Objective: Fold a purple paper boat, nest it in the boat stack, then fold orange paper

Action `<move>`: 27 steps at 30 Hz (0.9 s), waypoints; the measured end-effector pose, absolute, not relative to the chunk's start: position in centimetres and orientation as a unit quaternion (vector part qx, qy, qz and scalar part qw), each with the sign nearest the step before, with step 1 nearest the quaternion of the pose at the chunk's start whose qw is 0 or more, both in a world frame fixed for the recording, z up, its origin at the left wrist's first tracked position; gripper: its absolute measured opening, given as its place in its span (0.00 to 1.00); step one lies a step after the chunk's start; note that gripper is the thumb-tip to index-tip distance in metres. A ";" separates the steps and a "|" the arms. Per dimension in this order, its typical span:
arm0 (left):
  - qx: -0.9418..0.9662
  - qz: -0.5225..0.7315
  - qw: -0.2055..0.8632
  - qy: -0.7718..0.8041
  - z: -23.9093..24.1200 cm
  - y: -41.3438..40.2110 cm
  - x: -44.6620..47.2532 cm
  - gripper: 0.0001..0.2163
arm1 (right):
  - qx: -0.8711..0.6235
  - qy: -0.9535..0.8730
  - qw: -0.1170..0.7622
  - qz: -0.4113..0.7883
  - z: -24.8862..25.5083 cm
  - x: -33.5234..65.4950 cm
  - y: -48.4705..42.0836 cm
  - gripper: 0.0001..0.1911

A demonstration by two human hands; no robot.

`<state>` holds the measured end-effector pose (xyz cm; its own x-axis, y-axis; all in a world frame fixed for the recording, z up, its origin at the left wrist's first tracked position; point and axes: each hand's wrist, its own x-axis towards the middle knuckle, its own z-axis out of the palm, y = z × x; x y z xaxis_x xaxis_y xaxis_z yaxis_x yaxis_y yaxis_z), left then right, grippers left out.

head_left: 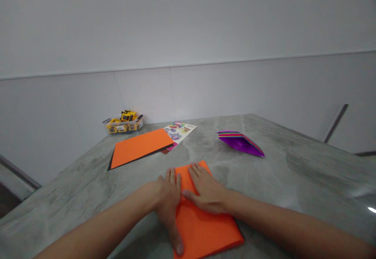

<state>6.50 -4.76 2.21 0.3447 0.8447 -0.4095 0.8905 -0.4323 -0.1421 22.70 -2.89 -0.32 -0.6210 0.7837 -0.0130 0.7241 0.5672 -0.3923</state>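
Folded orange paper (205, 227), flat on table

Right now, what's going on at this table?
A person presses both hands flat on a folded orange paper sheet lying on a grey marble-look table. The left hand holds down its left edge, and the right hand rests on its upper part. Farther back lie a stack of orange and black sheets, a printed leaflet, a folded purple paper piece and a box of yellow toy vehicles.

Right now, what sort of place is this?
Probably a home craft spot: a grey marble-look table against a plain wall, with an orange paper sheet, a sticker sheet and a yellow toy truck.
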 end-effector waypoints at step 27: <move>0.807 -0.250 0.130 0.520 3.6 -4.2 5.9 0.78 | -0.397 -0.902 0.076 0.150 0.1 25.2 -8.8 0.39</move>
